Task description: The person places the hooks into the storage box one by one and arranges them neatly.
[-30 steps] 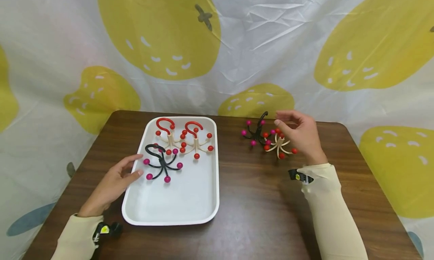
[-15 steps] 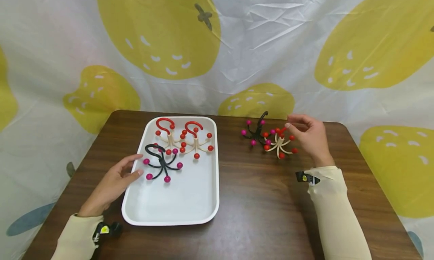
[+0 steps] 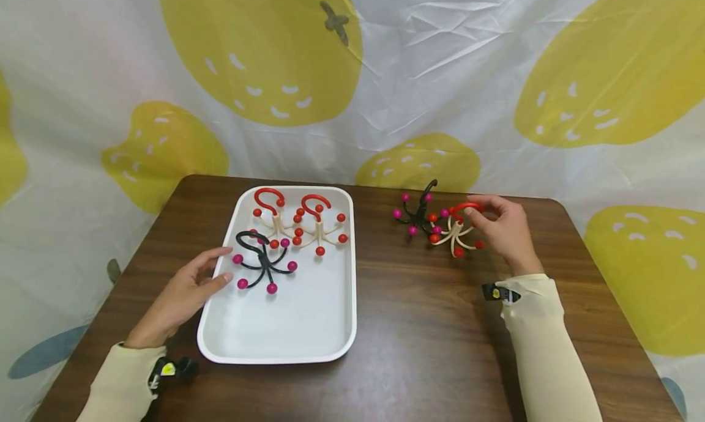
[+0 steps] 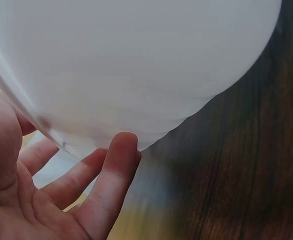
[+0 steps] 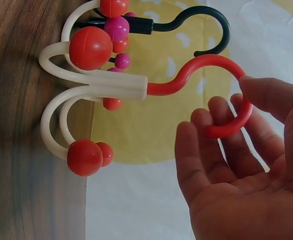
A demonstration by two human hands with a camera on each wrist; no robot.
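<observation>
My right hand [image 3: 502, 232] has thumb and fingers at the red hook of a cream multi-arm hanging hook [image 5: 111, 85] with red ball tips, the thumb pressing the hook's curve in the right wrist view. That hanger stands on its arms on the table. Close behind it is a black hanging hook [image 3: 420, 211] with pink balls. At the white tray's [image 3: 275, 356] left rim rests my left hand [image 3: 184, 293], fingers relaxed against the tray wall. In the tray stand two cream hangers with red hooks and a black hanging hook [image 3: 265, 264] with pink balls.
The brown wooden table [image 3: 407, 348] runs under the tray and the right-hand hangers. A white curtain [image 3: 308, 159] with yellow lemon prints hangs along the far table edge. Both wrists wear black straps with cameras.
My right hand has shifted right and down onto the red hook. The hook has turned, so its curve faces the head camera more broadly. My left hand stays at the tray rim.
</observation>
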